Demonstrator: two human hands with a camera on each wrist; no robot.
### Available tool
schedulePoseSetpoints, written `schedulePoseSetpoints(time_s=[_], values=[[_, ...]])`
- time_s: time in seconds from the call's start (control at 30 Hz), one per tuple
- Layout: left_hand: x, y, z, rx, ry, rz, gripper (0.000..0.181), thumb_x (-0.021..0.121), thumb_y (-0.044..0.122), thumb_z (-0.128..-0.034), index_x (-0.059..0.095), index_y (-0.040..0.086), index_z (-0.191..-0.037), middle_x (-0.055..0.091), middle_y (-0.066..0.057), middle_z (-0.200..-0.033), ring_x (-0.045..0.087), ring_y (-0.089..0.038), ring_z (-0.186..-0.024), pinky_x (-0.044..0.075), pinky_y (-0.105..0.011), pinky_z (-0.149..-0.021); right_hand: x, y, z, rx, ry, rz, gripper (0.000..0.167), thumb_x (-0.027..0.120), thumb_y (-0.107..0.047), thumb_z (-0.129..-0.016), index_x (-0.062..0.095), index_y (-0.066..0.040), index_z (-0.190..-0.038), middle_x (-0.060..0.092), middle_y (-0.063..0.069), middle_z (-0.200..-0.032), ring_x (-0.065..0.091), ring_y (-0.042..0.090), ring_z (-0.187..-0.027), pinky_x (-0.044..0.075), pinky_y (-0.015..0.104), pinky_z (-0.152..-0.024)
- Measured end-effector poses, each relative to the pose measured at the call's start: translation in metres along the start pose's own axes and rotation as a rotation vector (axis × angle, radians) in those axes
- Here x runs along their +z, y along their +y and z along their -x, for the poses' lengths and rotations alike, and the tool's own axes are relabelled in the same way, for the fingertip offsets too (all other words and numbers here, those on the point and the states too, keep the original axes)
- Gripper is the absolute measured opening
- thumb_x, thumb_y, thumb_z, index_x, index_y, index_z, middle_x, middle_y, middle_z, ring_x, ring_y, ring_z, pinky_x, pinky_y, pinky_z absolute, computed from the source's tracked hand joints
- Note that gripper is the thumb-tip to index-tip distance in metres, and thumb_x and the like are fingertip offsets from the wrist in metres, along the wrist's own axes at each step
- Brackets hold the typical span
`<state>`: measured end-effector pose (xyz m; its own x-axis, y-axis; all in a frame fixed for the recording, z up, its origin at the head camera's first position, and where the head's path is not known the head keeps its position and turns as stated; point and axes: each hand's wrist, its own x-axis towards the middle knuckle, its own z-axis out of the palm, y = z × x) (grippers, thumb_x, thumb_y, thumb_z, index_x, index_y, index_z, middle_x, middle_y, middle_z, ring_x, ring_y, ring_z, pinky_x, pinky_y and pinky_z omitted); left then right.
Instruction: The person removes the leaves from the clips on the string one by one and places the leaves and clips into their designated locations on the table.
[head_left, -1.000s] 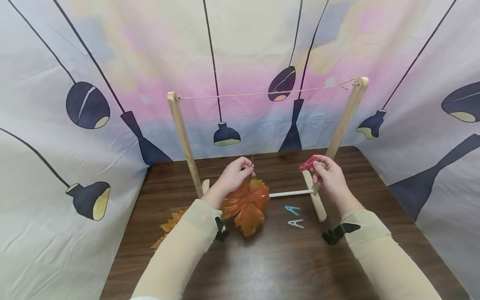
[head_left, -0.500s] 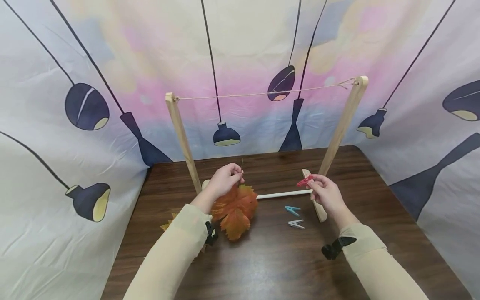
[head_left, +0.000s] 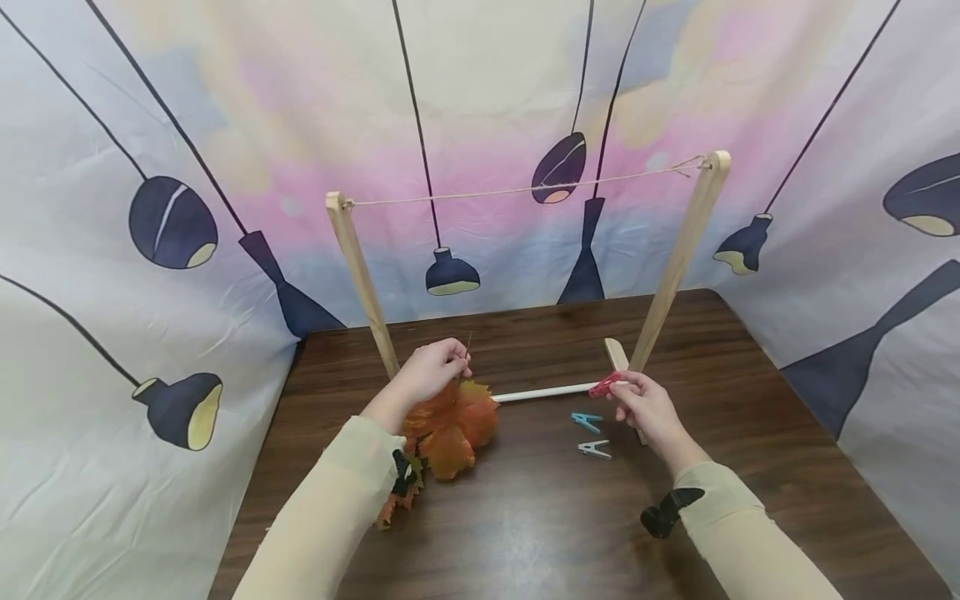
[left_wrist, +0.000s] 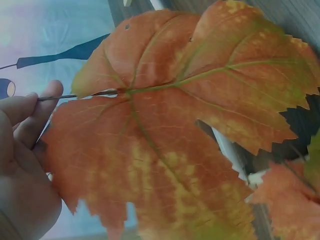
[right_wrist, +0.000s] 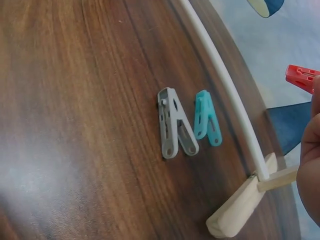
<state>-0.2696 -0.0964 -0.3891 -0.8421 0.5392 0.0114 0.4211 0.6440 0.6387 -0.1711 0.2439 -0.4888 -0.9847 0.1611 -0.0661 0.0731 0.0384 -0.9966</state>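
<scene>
In the head view my left hand (head_left: 435, 368) pinches the thin stem of an orange artificial maple leaf (head_left: 448, 437). The left wrist view shows that leaf (left_wrist: 165, 105) spread out below the thumb and fingers, its stem between them. A second leaf (head_left: 403, 492) lies on the table beneath the left wrist, partly hidden. My right hand (head_left: 647, 407) holds a red clothespin (head_left: 604, 384) by one end, between thumb and fingers. On the table, left of the right hand, lie a light blue clothespin (head_left: 586, 422) and a grey clothespin (head_left: 595, 449).
A wooden frame with a left post (head_left: 363, 283), a right post (head_left: 678, 258) and a white crossbar (head_left: 540, 392) stands on the dark table (head_left: 540, 533). A string (head_left: 517, 191) stretches between the post tops. Behind hangs a patterned cloth (head_left: 495, 100).
The left hand has moved left and down with the leaf. The right hand has lowered and shifted slightly left, still holding the red clothespin.
</scene>
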Motion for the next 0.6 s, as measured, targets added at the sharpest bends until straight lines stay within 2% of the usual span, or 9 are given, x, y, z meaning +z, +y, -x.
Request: schedulePoseSetpoints(time_s=[0.1,0.3,0.6], values=[[-0.005,-0.001,0.005,0.006,-0.03,-0.041,0.012,0.048,0.011,-0.0964,0.059,0.007,-0.095,0.065,0.005,-0.08,0.06,-0.011,-0.077,0.045,-0.03,-0.067,0.0,0.004,-0.001,0.018,-0.004,0.004,0.039,0.056,-0.015,-0.094,0.045,0.009,-0.123,0.064,0.007,-0.085,0.051,0.006,-0.05,0.032,0.017,-0.041],[-0.011,-0.008,0.013,0.013,-0.067,-0.065,0.012,0.048,0.01,-0.0966,0.059,0.006,-0.096,0.065,0.005,-0.08,0.06,-0.011,-0.078,0.044,-0.029,-0.067,0.0,0.015,-0.002,0.041,-0.005,0.019,0.037,0.056,-0.014,-0.095,0.046,0.007,-0.123,0.064,0.016,-0.09,0.051,0.006,-0.05,0.032,0.018,-0.041],[-0.018,-0.016,0.022,0.017,-0.084,-0.122,0.01,0.048,0.011,-0.0969,0.058,0.009,-0.096,0.063,0.005,-0.08,0.06,-0.01,-0.079,0.045,-0.031,-0.069,-0.001,0.027,0.002,0.075,-0.034,0.065,0.037,0.056,-0.009,-0.093,0.046,0.007,-0.125,0.067,0.01,-0.087,0.053,0.009,-0.051,0.033,0.02,-0.042]])
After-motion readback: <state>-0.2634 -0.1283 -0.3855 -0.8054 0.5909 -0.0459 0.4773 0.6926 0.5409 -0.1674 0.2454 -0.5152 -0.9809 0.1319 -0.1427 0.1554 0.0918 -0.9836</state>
